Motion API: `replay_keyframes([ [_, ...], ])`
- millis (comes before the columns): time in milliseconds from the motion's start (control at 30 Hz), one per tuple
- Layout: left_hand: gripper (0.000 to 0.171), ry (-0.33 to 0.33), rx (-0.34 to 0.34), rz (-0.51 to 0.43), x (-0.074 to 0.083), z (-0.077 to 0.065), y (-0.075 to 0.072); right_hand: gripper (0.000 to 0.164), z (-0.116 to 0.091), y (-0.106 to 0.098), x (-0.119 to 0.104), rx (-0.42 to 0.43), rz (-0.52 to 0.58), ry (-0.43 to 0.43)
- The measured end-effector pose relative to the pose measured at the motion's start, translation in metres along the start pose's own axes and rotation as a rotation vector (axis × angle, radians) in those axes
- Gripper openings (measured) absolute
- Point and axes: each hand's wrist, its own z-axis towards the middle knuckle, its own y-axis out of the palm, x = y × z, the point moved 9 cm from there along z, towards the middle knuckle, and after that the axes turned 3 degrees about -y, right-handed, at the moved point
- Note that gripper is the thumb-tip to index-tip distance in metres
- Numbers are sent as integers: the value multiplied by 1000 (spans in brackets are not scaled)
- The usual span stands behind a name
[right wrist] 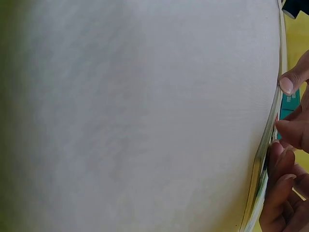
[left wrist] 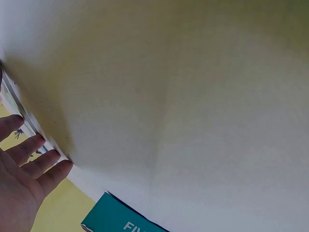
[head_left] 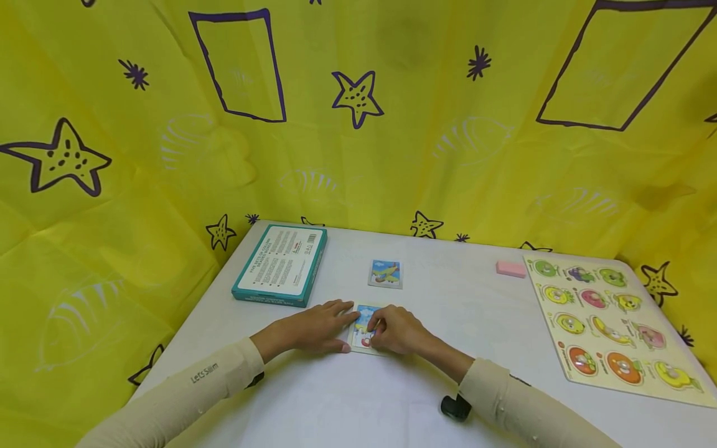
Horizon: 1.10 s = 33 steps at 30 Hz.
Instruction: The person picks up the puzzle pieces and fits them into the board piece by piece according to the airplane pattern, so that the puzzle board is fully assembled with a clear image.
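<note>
A small picture puzzle point(head_left: 365, 316) with a blue sky scene in a pale frame lies flat in front of me. My left hand point(head_left: 320, 326) rests along its left side, fingers stretched out and thumb near the lower corner. The left wrist view shows that hand point(left wrist: 29, 169) with fingertips at the thin edge of the puzzle. Over the right part of the picture, my right hand point(head_left: 399, 330) has bent fingers, their tips down on the surface. In the right wrist view its fingers point(right wrist: 292, 133) bunch at the puzzle's edge; I cannot tell if they pinch a piece.
A second small puzzle point(head_left: 385, 274) with a yellow airplane lies behind. To the left sits a teal box point(head_left: 280, 264) with a white printed label. A pink block point(head_left: 511, 269) and a large fruit board point(head_left: 610, 323) are on the right. A yellow curtain point(head_left: 403, 155) hangs behind the table.
</note>
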Motion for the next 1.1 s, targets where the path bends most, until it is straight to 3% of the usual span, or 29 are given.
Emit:
replay_keyframes([
  [433, 73, 13, -4, 7, 2, 2, -1, 16, 0, -2, 2, 1, -11, 8],
  [667, 73, 5, -7, 15, 3, 2, -1, 17, -4, -10, 10, -32, 62, -59],
  [900, 71, 51, 2, 9, 9, -1, 2, 23, -24, -29, 21, -66, 165, -172],
  [1100, 70, 100, -24, 25, 15, -11, 6, 29, -46, -46, 40, -57, 209, -132],
])
